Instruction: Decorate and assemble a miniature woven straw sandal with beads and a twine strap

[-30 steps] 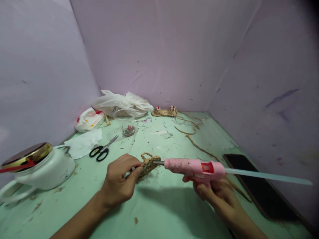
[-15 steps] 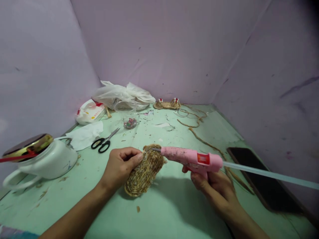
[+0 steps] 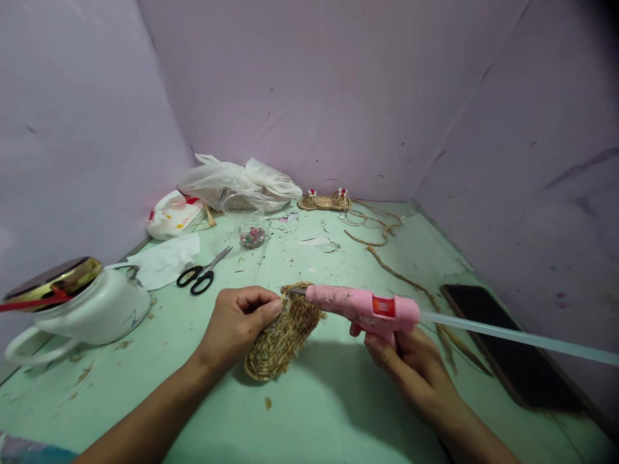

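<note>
My left hand (image 3: 244,322) pinches the upper left edge of a woven straw sole (image 3: 285,341), an oval of coiled plant-fibre cord held tilted over the table. In my right hand (image 3: 411,361) is a pink hot glue gun (image 3: 358,305), gripped by its handle. Its metal nozzle lies against or just above the upper end of the sole, close to my left thumb; whether it touches I cannot tell. A long translucent glue stick (image 3: 522,336) sticks out of the gun's back toward the right.
On the green table (image 3: 232,425) are black-handled scissors (image 3: 203,274), a tub of beads (image 3: 252,236), a white enamel pot (image 3: 101,309) and a phone (image 3: 512,348). Fibre cord (image 3: 401,278), a plastic bag (image 3: 236,183) and a beaded straw piece (image 3: 324,203) lie farther back.
The glue gun in my right hand has moved a little to the left, its nozzle shifting along the sole's upper end toward my left thumb. The sole has shifted slightly right.
</note>
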Available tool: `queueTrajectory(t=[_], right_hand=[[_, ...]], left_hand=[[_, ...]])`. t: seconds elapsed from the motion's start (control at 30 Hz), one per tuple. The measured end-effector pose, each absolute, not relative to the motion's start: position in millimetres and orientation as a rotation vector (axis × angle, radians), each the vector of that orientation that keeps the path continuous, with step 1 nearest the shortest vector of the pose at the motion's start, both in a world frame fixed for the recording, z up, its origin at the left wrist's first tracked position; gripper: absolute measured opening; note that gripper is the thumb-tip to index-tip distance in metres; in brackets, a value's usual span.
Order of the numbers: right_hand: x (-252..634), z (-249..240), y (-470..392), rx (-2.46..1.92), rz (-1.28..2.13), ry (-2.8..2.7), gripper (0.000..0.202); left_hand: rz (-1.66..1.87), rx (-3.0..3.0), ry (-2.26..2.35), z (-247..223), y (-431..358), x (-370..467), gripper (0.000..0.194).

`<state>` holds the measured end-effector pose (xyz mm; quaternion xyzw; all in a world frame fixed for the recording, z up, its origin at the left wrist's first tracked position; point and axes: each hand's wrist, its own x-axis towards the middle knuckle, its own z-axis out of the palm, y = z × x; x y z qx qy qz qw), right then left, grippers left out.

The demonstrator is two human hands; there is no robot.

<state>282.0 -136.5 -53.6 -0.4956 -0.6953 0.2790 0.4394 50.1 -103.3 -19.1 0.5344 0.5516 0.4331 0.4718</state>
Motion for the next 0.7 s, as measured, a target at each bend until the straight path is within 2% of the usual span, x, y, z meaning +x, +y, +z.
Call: queueTrajectory(t=[0.37,0.47,0.6,0.7], right_hand=[[281,-51,-137,-1.214,0.681,-1.73,0.019],[286,-52,-137,-1.234,0.769,-1.649,0.021],[299,-53,-136,-1.21,0.907,-1.593,0.026],[305,-51,-136,-1.183,0.872,-1.69,0.024]], left_hand=[[1.054,1.474,1.379,-20,-106,49,0.017],[1.094,1.821,1.398,-18,-108,47,0.016],[1.294,2.462,1.167,-23,-108,40,0.008],[1.325,2.738,1.054,-33,-104,36,0.015]])
